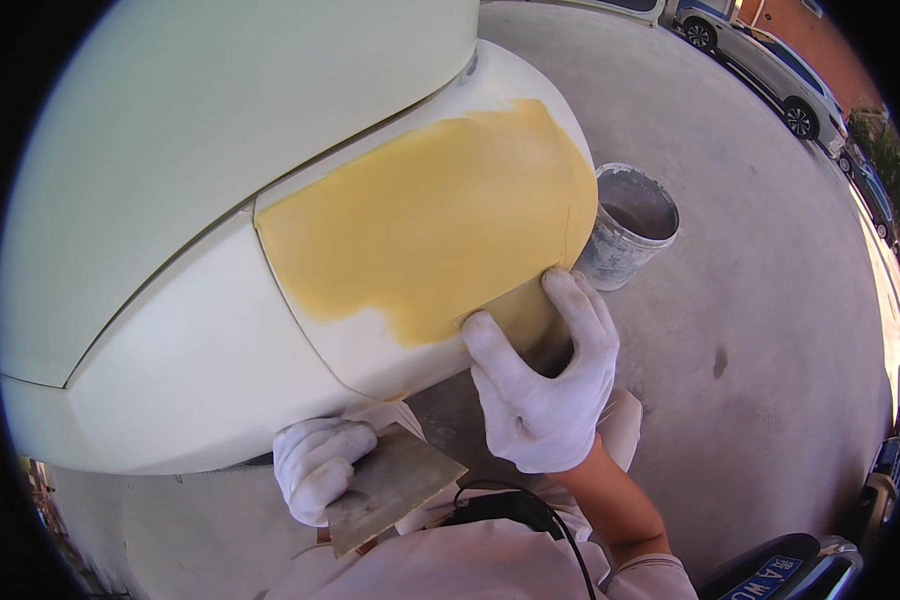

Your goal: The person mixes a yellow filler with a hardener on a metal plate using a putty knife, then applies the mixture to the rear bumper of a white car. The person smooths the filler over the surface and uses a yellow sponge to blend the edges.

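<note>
A white vehicle corner panel [195, 345] carries a broad coat of yellow body filler [410, 220]. My right hand [545, 410], in a white glove, grips a thin flat putty spreader [522, 312] between thumb and fingers. The spreader lies against the lower edge of the filler, at the panel's rounded side. Below the panel, my gloved left hand [320, 470] is closed round a grey rectangular metal plate [395, 490], which is tilted and smudged on top.
A dirty grey bucket [625, 255] stands on the concrete floor [730, 290], just right of the panel. A silver car [760, 70] is parked at the far right. Another vehicle's front end [790, 570] shows at the lower right. A black cable [575, 545] hangs by my body.
</note>
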Demonstrator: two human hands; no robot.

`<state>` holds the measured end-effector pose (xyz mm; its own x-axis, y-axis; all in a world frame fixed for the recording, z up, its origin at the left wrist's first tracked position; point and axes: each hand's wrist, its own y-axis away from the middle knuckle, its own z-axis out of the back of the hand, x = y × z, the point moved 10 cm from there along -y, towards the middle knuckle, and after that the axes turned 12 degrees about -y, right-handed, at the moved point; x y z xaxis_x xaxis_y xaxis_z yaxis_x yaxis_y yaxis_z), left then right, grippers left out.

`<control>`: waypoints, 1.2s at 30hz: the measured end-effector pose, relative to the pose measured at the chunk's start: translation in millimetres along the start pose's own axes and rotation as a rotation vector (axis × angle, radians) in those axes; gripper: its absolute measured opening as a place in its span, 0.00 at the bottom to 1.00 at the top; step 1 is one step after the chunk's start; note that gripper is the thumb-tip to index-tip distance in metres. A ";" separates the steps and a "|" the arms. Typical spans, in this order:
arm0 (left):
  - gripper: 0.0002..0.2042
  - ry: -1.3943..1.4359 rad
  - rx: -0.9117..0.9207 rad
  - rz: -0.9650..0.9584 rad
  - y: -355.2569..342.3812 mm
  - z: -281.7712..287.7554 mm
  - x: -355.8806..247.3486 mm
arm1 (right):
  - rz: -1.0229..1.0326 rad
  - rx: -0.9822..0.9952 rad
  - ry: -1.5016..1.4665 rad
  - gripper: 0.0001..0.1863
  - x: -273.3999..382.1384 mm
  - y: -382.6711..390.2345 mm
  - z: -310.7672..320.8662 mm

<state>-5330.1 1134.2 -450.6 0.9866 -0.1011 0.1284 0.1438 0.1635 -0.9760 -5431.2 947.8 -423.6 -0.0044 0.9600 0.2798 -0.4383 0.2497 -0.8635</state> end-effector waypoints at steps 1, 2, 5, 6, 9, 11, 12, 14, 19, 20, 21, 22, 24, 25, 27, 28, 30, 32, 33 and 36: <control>0.30 -0.020 0.002 0.063 2.9 3.4 7.7 | 0.002 -0.023 -0.027 0.29 -4.0 8.0 -4.2; 0.26 0.036 -0.003 0.090 5.8 6.8 10.5 | 0.009 -0.045 -0.036 0.29 -6.2 14.2 -7.7; 0.21 0.251 0.012 0.160 9.2 11.2 21.5 | 0.030 -0.076 -0.045 0.28 -6.6 22.9 -8.5; 0.24 0.502 0.073 0.197 8.4 2.2 20.3 | 0.028 -0.065 -0.030 0.27 -6.1 23.3 -5.3; 0.17 1.155 0.110 0.566 11.1 -33.2 15.8 | -0.212 -0.042 -0.522 0.28 -16.9 27.0 18.4; 0.14 1.027 0.231 0.799 20.6 -60.8 -1.0 | -0.386 -0.046 -1.283 0.31 -18.2 32.1 28.7; 0.16 0.721 0.218 0.869 24.6 -57.4 1.4 | -0.506 0.091 -1.552 0.31 -12.2 36.0 24.2; 0.20 0.445 0.095 1.008 30.8 -40.5 12.8 | -0.425 0.438 -1.594 0.31 17.4 33.6 28.0; 0.18 1.106 -0.005 0.498 0.1 -14.4 13.2 | -0.193 0.381 -0.393 0.26 -7.4 -36.6 68.5; 0.18 0.878 -0.054 0.474 4.1 -4.1 18.5 | -0.170 0.297 -0.272 0.24 -20.7 -61.9 79.3; 0.18 0.654 -0.106 0.428 7.1 5.3 18.1 | -0.096 0.260 -0.219 0.24 -26.8 -85.9 82.5; 0.17 0.487 -0.172 0.560 19.3 9.3 28.5 | -0.034 0.237 -0.170 0.24 -34.4 -107.6 83.3; 0.16 0.197 -0.249 0.753 41.7 13.8 32.9 | -0.064 0.361 -0.358 0.22 -56.3 -139.0 63.2; 0.15 -0.101 -0.248 0.852 52.3 20.3 31.5 | -0.020 0.390 -0.363 0.22 -61.5 -152.2 56.8; 0.16 -0.128 -0.265 0.848 58.3 17.5 26.7 | 0.003 0.461 -0.374 0.21 -69.3 -164.4 42.7; 0.16 -0.137 -0.332 0.915 67.2 22.0 29.9 | -0.004 0.503 -0.373 0.21 -71.8 -164.9 37.4; 0.17 -0.105 -0.369 0.872 68.0 21.0 29.2 | -0.037 0.571 -0.371 0.21 -72.7 -159.2 28.7; 0.17 -0.093 -0.415 0.881 71.1 24.0 30.0 | -0.015 0.538 -0.310 0.22 -65.8 -150.0 31.7; 0.17 -0.093 -0.410 0.885 71.2 24.3 30.4 | -0.024 0.519 -0.263 0.23 -64.0 -143.5 33.2; 0.17 -0.061 -0.365 0.872 66.1 20.8 24.8 | 0.001 0.393 -0.247 0.24 -49.9 -115.3 43.1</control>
<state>-5294.5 1162.9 -508.2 0.7386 -0.0347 -0.6732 -0.6690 -0.1607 -0.7257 -5419.1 865.6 -320.0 -0.1976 0.8895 0.4119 -0.7454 0.1366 -0.6525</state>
